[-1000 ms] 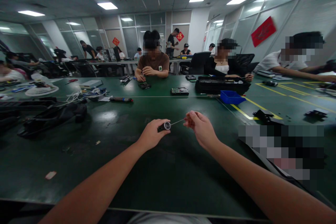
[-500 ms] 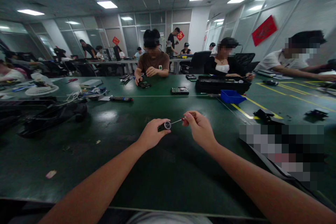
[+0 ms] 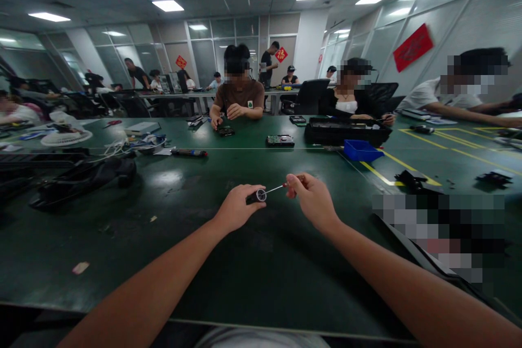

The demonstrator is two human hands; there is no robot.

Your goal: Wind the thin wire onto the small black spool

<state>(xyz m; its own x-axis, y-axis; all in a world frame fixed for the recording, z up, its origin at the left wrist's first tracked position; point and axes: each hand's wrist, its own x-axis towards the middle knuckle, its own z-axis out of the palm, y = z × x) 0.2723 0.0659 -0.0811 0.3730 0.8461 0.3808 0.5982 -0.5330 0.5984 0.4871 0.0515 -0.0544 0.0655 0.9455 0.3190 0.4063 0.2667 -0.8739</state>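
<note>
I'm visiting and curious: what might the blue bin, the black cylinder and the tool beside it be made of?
Tool: shaft likely polished metal, bright and silvery; its reddish handle, perhaps plastic, mostly hidden.
Black cylinder: dark, pale-rimmed; plastic or painted metal, cannot tell.
Blue bin: probably plastic, smooth, evenly coloured.

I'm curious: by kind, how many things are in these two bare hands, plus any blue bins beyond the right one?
Black cylinder, left hand: 1
Red-handled tool, right hand: 1
Blue bin: 1
Total: 3
</note>
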